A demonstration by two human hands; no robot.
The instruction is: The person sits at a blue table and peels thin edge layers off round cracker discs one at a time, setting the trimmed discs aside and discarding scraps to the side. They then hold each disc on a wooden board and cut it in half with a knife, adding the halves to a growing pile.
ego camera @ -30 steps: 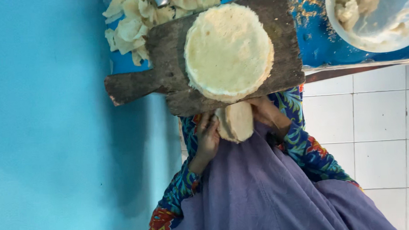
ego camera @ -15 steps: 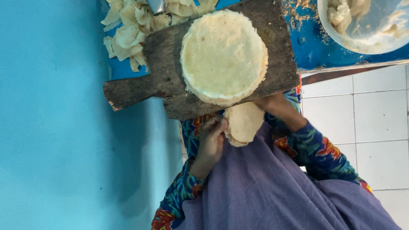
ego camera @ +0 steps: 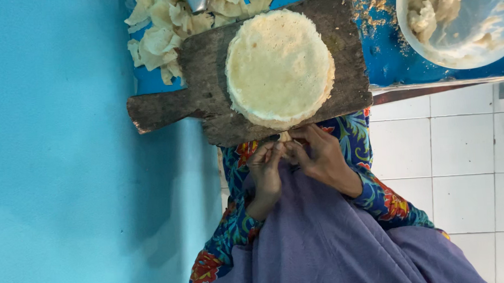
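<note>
Wooden board (ego camera: 206, 98) overhangs blue table (ego camera: 389, 64), bearing stacked flat rounds (ego camera: 279, 68). Left hand (ego camera: 266, 171) and right hand (ego camera: 322, 156) pinch, apparently, a small dough piece (ego camera: 285, 136) between narrowed fingers; jostling the overhang risks tipping the stack

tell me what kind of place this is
Probably a home or small food-making kitchen: a worn wooden board carrying a stack of round flatbreads, a bowl with dough, dough scraps on a blue counter, white tiled floor.
</note>
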